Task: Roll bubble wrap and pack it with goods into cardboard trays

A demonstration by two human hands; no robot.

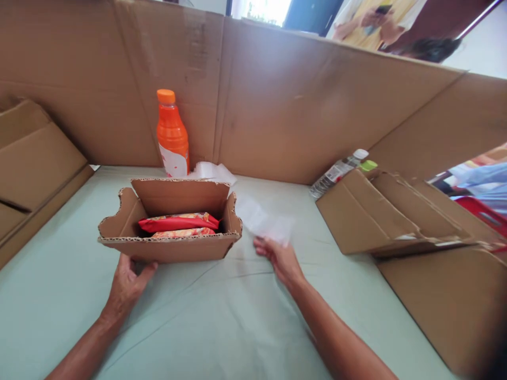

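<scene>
A small open cardboard box point(168, 221) sits centre-left on a pale green tablecloth point(237, 316), red snack packets point(178, 222) inside. The left hand point(127, 282) presses its near wall at 6 o'clock, fingers loose. The right hand point(277, 258) pinches a clear plastic wrapper point(263, 221) at the box's 3 o'clock. An orange bottle point(171, 134) stands at 12 o'clock

I see a plain brown cardboard box point(168, 232) holding red and orange-patterned packets point(179, 224), an orange bottle point(171, 134) with a white label behind it, a white wrapper point(264, 221), and a pale green cloth point(222, 322).
</scene>
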